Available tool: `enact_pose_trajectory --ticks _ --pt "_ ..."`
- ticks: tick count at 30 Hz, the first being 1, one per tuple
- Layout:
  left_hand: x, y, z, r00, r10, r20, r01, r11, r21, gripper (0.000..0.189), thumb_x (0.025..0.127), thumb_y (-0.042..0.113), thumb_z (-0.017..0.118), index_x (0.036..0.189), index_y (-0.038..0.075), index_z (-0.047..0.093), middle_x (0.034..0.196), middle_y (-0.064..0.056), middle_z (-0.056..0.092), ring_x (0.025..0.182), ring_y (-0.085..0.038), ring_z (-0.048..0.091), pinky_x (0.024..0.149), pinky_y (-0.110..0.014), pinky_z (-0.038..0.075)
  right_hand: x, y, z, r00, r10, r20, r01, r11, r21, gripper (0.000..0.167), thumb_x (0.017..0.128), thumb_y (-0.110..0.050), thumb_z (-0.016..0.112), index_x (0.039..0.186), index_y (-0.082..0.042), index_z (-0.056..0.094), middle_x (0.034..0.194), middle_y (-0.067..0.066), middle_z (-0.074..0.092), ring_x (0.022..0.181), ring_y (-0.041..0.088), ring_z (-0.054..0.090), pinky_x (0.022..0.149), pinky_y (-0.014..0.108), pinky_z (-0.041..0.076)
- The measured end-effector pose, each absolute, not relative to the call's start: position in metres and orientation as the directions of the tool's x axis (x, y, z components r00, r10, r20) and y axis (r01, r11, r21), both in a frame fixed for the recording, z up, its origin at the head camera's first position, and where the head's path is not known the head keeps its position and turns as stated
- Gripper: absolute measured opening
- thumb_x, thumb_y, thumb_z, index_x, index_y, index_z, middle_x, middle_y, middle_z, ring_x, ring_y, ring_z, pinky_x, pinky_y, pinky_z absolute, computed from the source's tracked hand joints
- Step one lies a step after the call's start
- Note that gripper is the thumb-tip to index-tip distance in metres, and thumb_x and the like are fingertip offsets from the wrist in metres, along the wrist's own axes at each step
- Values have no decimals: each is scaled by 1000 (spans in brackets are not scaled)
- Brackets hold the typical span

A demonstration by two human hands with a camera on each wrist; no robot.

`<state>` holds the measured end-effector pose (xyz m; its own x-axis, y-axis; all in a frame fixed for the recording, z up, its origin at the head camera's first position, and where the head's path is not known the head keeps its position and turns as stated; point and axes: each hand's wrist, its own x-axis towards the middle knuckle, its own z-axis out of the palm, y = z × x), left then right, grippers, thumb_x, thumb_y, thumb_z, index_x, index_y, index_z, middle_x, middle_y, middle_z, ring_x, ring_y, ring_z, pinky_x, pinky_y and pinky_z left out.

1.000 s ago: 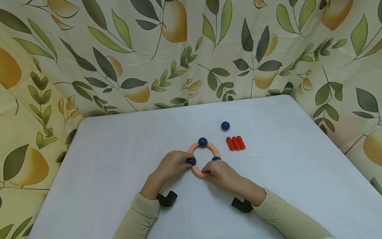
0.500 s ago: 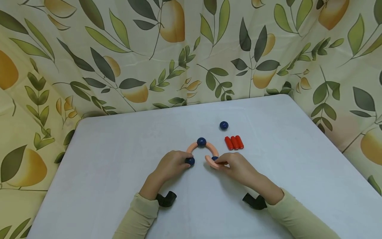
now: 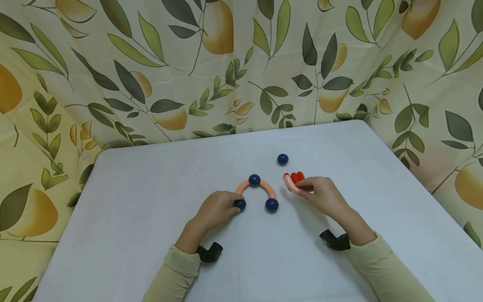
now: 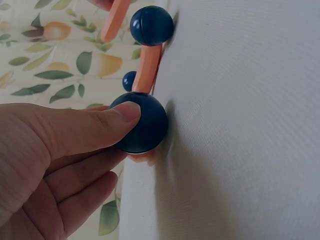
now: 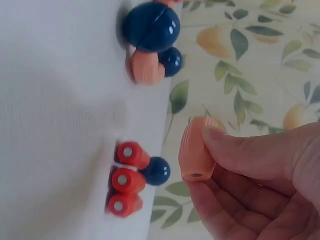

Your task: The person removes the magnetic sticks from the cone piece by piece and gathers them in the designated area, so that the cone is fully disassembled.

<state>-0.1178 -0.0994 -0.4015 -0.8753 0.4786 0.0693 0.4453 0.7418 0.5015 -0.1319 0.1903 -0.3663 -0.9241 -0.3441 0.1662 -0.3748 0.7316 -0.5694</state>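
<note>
My left hand point(image 3: 219, 208) pinches a dark blue ball point(image 4: 145, 127) at the left foot of an arch lying on the table. Two curved peach-coloured rods point(image 3: 268, 188) form that arch, joined by a blue ball point(image 3: 254, 180) at its top; another blue ball point(image 3: 271, 204) ends its right foot. Between thumb and fingers, my right hand point(image 3: 327, 195) holds a loose curved peach rod point(image 5: 197, 150), raised off the cloth. In the head view this rod overlaps three short red rods point(image 5: 127, 180) lying side by side, their pale round ends showing in the right wrist view.
A single blue ball point(image 3: 282, 159) lies behind the red rods. White cloth covers the table point(image 3: 151, 176), and a curtain point(image 3: 241, 84) printed with leaves and fruit hangs behind it. Black wrist-worn devices point(image 3: 336, 241) jut out below both wrists.
My right hand has pulled the curved peach rod from the ring's front, opening it into an arch, and carried it right to the red rods. My left hand stays on its ball.
</note>
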Motion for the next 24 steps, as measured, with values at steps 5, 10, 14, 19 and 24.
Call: enact_pose_trajectory --ticks 5,10,14,19,24 --pt "-118 -99 -402 -873 482 71 450 740 500 32 79 9 73 110 7 67 107 -5 66 101 -19 60 85 -33 47 -138 202 -368 -951 -271 145 -304 754 -582 19 79 -3 70 95 7 69 88 16 68 81 31 63 73 44 50" --pt "-118 -99 -402 -867 491 80 461 734 498 32 79 9 72 111 6 67 106 -6 66 100 -20 60 84 -33 47 -145 212 -372 -971 -198 131 -237 778 -582 19 81 -7 69 94 6 70 88 16 68 83 32 62 72 44 50" --pt "-118 -99 -402 -869 489 78 458 733 502 32 79 9 73 110 6 67 106 -6 66 100 -19 60 84 -33 47 -150 220 -376 -983 -150 104 -183 788 -588 23 82 -9 68 97 8 68 89 19 67 86 34 60 73 45 49" --pt "-118 -100 -402 -869 490 75 456 732 505 32 78 9 73 110 6 67 106 -5 66 100 -19 60 84 -32 47 -157 229 -384 -993 -95 67 -116 798 -591 27 83 -12 68 99 10 67 91 21 66 88 35 60 74 46 49" --pt "-119 -101 -400 -863 501 66 462 730 503 35 78 8 73 111 6 66 108 -6 65 101 -19 59 85 -33 47 -161 233 -389 -998 -58 -6 -43 803 -594 30 84 -12 66 102 12 64 95 24 64 90 36 57 76 46 48"
